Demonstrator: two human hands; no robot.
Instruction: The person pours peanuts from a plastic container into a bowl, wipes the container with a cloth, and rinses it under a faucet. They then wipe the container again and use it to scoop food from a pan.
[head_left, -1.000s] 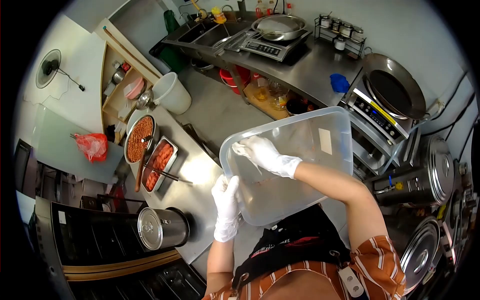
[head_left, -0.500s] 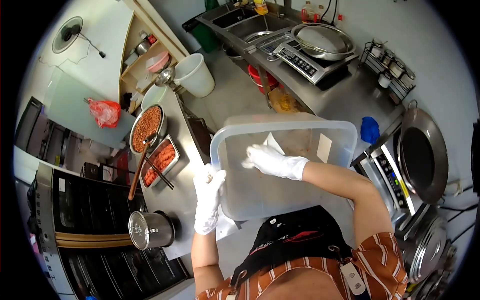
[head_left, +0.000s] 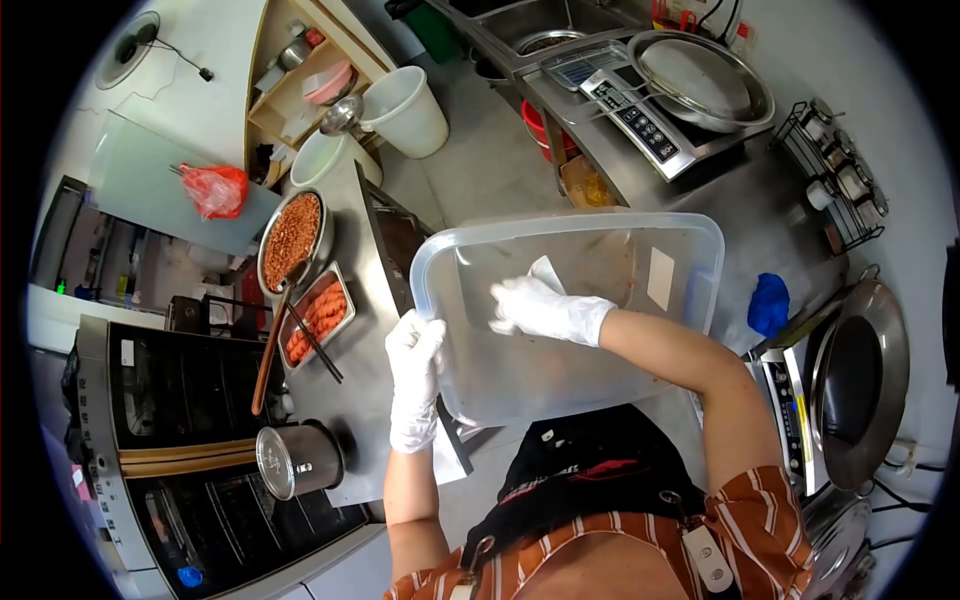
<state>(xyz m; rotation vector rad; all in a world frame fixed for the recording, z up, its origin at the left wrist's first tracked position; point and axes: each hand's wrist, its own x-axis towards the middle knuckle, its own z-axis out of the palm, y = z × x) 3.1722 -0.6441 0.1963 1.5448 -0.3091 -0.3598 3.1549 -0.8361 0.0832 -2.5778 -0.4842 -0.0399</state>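
A large translucent plastic bin (head_left: 570,390) is tilted in front of my body, with small reddish specks on its inside. My left hand (head_left: 415,365), in a white glove, grips the bin's left rim with its fingers wrapped round the edge. Inside the bin is my right hand (head_left: 545,310), also gloved in white, its fingers curled and blurred. A white cloth or paper (head_left: 545,272) shows just behind the right hand; whether the fingers hold it I cannot make out. A pale rectangular label (head_left: 660,279) is on the bin's far right part.
The steel table (head_left: 375,400) at left bears a bowl of peanuts (head_left: 292,240), a tray of reddish food (head_left: 322,315), chopsticks and a lidded steel pot (head_left: 298,460). At right are an induction cooker (head_left: 640,125), a blue cloth (head_left: 769,305) and a wok (head_left: 855,380).
The view has shifted, so the counter and wok sit further right. My right hand has moved slightly inside the bin. My left hand still holds the rim.
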